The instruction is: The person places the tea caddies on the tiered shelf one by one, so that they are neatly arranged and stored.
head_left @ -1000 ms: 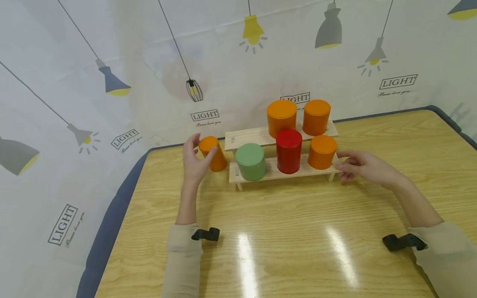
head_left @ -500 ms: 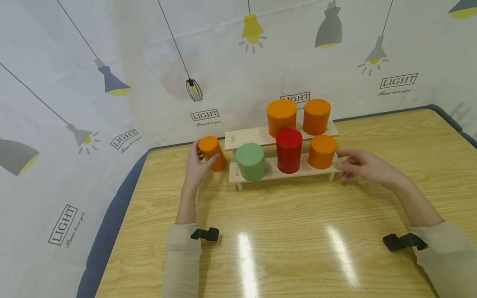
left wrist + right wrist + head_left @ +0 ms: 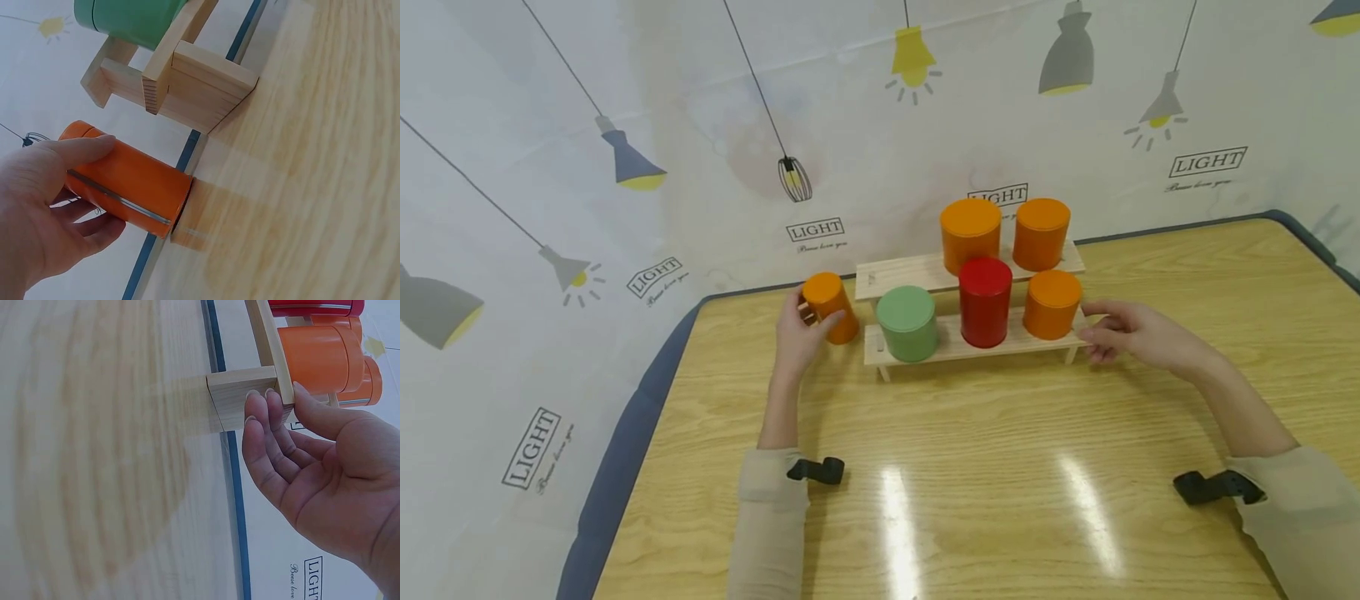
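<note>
My left hand [image 3: 798,335] grips a narrow orange canister [image 3: 134,178] that stands upright on the table, left of a two-tier wooden rack [image 3: 943,352]. Its thumb lies along one side and the fingers curl round the other, as the left wrist view shows. At the rack's right end, my right hand [image 3: 1138,337] pinches the lower shelf [image 3: 270,347], thumb above and fingertips below. A green canister [image 3: 907,323], a red canister [image 3: 984,302] and an orange canister [image 3: 1052,304] sit on that lower shelf. Two more orange lidded canisters stand on the upper shelf [image 3: 898,275].
The wood-grain table [image 3: 985,467] has a blue edge band [image 3: 625,442] along the left and back. Behind it hangs a pale wall covering [image 3: 722,125] printed with lamps. A black wrist strap [image 3: 816,471] sits on each sleeve.
My left hand's fingers and thumb have closed in round the narrow orange canister, which has not moved on the table. The right hand stays at the rack's end.
</note>
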A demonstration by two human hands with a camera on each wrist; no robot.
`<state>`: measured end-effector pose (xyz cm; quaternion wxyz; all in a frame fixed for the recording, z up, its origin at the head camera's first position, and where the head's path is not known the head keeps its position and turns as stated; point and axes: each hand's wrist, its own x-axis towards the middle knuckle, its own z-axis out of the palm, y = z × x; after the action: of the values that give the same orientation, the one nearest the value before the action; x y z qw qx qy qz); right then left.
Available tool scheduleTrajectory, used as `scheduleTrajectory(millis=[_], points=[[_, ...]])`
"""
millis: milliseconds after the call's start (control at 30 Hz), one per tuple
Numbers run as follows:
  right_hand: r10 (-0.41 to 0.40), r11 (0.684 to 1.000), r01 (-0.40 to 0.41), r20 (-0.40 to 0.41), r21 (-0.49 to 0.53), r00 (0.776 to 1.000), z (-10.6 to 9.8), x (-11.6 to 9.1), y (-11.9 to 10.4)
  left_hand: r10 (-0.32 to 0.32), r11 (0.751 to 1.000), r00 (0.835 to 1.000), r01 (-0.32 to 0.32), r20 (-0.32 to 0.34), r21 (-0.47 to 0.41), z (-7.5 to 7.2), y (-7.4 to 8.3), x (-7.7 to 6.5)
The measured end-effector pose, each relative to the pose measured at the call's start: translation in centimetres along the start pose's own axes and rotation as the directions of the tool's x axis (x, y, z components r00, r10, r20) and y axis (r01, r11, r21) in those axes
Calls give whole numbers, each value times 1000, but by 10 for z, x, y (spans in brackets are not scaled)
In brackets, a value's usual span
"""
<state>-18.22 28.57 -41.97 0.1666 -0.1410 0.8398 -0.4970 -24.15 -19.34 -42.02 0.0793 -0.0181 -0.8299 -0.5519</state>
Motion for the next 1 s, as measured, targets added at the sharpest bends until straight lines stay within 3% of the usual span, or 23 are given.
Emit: scheduleTrajectory(millis=[533, 800, 1000], points=[[9, 1000, -9, 0, 3, 1000, 0, 1, 1, 123, 988, 982, -135, -146, -77, -3, 28, -4], [3, 1000, -3, 1, 2, 1000, 0, 1, 4, 211, 961, 947, -247, -243, -126, -5, 45, -8], [0, 1000, 0, 1, 5, 1000, 0, 1, 1, 255, 942, 926, -303, -279, -144, -8, 57, -11]])
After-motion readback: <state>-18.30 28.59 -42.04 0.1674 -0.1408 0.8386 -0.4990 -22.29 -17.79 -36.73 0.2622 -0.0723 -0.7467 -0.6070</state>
